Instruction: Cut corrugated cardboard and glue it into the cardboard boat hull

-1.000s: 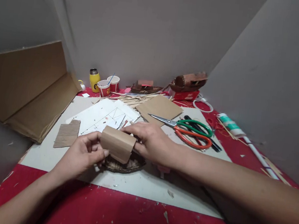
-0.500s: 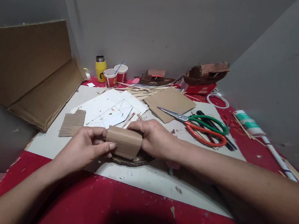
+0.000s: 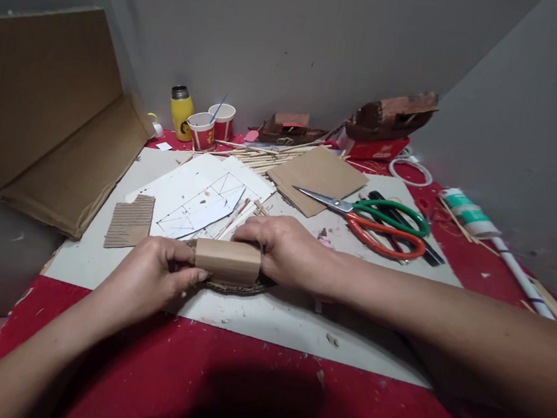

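A curved piece of brown cardboard arches over a dark cardboard boat hull, whose corrugated edge shows along the front. My left hand pinches the left end of the curved piece, thumb on its lower front corner. On the other side my right hand grips the right end, with its fingertips partly hidden behind the cardboard. Both hands hold the piece low, close against the hull. Just behind them lie white paper sheets with a line drawing and thin sticks. A notched corrugated scrap rests left of my left hand.
Scissors with green and orange handles lie right of centre beside a cardboard sheet. Model boats, paper cups and a yellow bottle stand at the back. A sealant tube is at right, a large cardboard box at left.
The curved cardboard piece has tilted and come down closer onto the hull, both hands moving with it. The whole view has shifted slightly.
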A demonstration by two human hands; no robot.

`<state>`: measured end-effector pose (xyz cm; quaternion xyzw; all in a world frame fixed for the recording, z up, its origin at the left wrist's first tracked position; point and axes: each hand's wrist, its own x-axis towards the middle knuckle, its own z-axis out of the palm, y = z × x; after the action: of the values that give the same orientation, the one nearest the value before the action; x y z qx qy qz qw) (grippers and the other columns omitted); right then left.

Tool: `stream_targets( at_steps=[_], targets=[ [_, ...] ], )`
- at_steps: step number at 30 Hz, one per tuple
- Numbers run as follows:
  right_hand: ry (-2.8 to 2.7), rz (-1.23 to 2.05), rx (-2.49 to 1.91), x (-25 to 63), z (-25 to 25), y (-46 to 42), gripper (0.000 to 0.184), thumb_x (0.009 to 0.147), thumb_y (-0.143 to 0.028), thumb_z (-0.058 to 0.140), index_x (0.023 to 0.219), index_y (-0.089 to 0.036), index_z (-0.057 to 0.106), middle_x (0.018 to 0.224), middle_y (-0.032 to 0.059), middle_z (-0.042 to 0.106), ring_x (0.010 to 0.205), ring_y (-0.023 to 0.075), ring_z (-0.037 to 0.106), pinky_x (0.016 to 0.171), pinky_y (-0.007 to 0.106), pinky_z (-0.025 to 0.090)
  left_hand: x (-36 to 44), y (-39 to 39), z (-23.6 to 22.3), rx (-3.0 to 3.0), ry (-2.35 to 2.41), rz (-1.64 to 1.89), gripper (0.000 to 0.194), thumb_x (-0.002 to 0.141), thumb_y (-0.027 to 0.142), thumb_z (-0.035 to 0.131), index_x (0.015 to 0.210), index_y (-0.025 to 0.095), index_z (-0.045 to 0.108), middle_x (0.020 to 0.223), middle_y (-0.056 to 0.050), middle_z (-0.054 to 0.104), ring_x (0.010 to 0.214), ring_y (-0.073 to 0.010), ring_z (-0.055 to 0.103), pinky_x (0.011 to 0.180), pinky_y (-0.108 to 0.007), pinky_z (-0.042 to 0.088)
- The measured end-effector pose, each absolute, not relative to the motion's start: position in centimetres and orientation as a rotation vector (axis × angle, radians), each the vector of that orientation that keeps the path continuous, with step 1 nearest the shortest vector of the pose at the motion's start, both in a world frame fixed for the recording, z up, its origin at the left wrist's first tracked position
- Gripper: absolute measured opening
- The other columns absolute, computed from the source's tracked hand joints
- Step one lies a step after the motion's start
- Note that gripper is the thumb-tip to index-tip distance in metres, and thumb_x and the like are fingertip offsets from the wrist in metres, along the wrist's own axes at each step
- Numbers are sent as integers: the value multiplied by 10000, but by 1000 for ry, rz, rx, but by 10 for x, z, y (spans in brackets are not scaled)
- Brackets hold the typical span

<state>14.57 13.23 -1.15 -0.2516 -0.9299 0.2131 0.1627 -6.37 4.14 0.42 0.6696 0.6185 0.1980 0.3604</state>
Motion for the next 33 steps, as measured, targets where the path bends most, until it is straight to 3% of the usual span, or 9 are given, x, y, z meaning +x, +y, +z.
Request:
stream_targets(
  at_steps=[3,7,13,15,20,33],
  targets=[
    [-2659,560,-612,148,-14,132,246,708,-19,556,843,-155,709,769,40,676,714,159,589,626,233,402,-64,38,6,1711,1598,450,232,803,305,606,624,164,656,581,23,565,555,-118,470,512,-223,349],
    [-2676,526,-524,149,-16,132,192,717,-47,539,803,-149,678,726,34,621,667,149,543,592,227,376,-61,33,4,1712,1534,510,202,835,292,580,747,183,725,599,34,572,547,-104,441,507,-206,346],
    [-2691,509,-519,150,-17,130,162,701,-50,513,736,-154,632,677,23,569,630,145,495,557,228,324,-58,19,-17,1698,1523,681,217,875,293,548,810,172,715,685,-5,650,641,-137,549,594,-228,433],
    [-2690,516,-525,150,-19,131,164,694,-49,509,737,-155,627,682,24,567,629,146,495,558,232,321,-56,14,-26,1622,1508,752,241,889,310,530,795,163,696,631,-8,631,580,-130,545,551,-225,433],
    [-2689,514,-537,150,-24,131,188,708,-66,497,792,-147,645,711,47,597,644,167,532,578,253,360,-49,7,-37,1457,1481,802,306,939,332,428,748,170,604,506,28,531,410,-102,494,428,-208,390],
    [-2666,315,-403,157,-28,125,207,820,-92,449,909,-123,633,742,104,621,666,209,555,571,302,443,-48,7,-38,1743,1442,818,299,935,241,409,696,176,577,501,49,437,449,-89,400,471,-226,326]
  ],
)
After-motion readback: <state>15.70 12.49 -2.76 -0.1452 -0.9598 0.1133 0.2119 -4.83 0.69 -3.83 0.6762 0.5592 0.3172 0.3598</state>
